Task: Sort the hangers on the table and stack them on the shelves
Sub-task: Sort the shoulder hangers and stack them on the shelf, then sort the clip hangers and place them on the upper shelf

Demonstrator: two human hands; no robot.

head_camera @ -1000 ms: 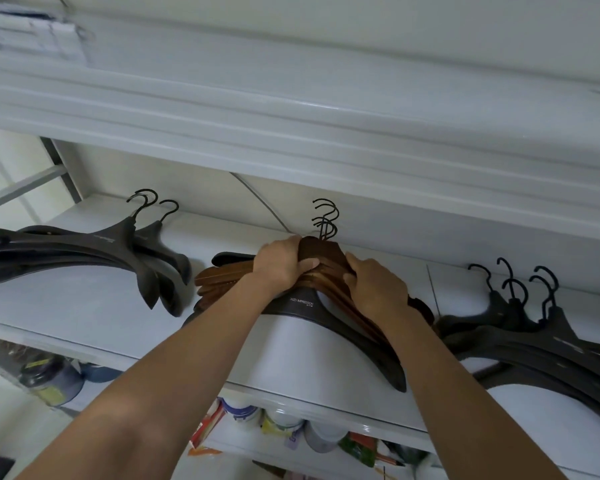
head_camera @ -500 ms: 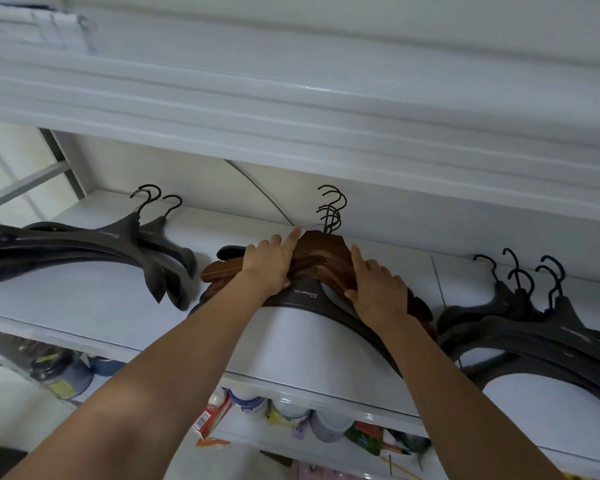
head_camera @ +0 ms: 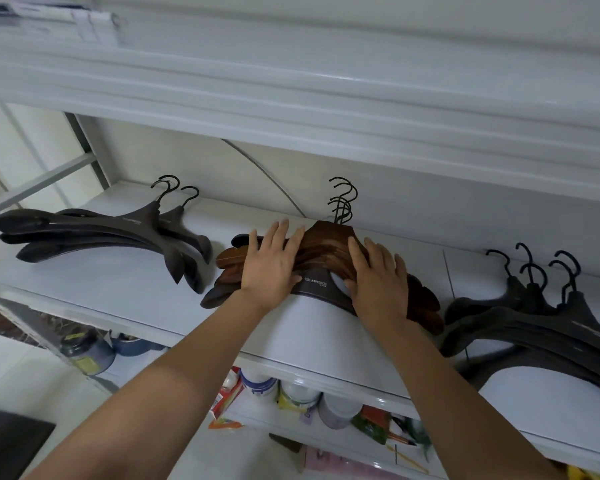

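A stack of brown wooden hangers [head_camera: 326, 247] lies on a dark grey hanger [head_camera: 317, 289] in the middle of the white shelf [head_camera: 125, 289], black hooks pointing at the back wall. My left hand [head_camera: 272, 265] lies flat on the stack's left arm, fingers straight. My right hand [head_camera: 378, 275] presses flat on the right arm. A pile of dark grey hangers [head_camera: 97, 233] lies at the shelf's left, another dark pile [head_camera: 541, 327] at its right.
A white upper shelf [head_camera: 291, 81] hangs close overhead. The shelf below holds paint cans [head_camera: 298, 393], a dark jar [head_camera: 87, 351] and small packets. A grey metal upright [head_camera: 84, 147] stands at the back left.
Both hands have opened from gripping the brown stack's middle and now lie flat on it. The stack has been pushed slightly back towards the wall.
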